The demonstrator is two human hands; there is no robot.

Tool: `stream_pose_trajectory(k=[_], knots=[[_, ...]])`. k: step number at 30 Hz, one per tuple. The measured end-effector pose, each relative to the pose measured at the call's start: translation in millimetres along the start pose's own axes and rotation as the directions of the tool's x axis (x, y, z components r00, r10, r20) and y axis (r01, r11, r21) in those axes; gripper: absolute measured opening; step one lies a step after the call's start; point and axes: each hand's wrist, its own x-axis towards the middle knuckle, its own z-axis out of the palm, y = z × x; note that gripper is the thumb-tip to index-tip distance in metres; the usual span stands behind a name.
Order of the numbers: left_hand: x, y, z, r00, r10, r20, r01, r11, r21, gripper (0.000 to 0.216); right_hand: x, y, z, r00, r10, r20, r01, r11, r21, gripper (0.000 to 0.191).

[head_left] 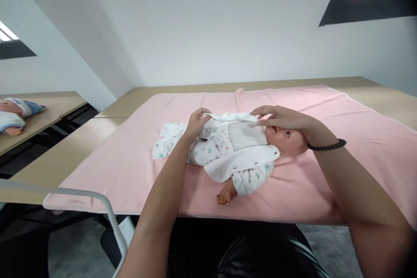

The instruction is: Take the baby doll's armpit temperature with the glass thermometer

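Observation:
A baby doll lies on its back on a pink blanket, head to the right. It wears printed white trousers and a printed white jacket, spread open at the front over a plain white chest. The jacket's far front panel is lifted between my hands. My left hand pinches its lower corner near the doll's waist. At the collar end, my right hand holds the other corner, partly covering the doll's face. The near panel lies folded outward, and one doll hand pokes from the near sleeve.
The pink blanket covers much of the wooden table and hangs at its front edge. Another doll lies on a table at the far left. A white metal bar curves up at the lower left. A wall stands behind.

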Motion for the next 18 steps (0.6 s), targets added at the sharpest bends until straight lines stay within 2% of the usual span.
stream_pose_trajectory(k=[6,9,18], knots=[[-0.6,-5.5,-1.2,1.0,-0.011,-0.003,0.011,0.998,-0.067,0.026,5.3,12.8,-0.4,0.988,0.038,-0.148,-0.035,0.999,0.027,0.053],[-1.0,-8.2,-0.9,1.0,-0.022,-0.005,0.021,0.996,-0.081,0.03,8.0,18.5,-0.4,0.988,0.047,-0.146,-0.042,0.998,0.04,0.052],[1.9,-13.2,0.2,0.998,-0.063,-0.02,0.061,0.991,-0.12,0.018,9.2,25.5,-1.4,0.982,0.141,-0.126,-0.141,0.99,0.014,0.061]])
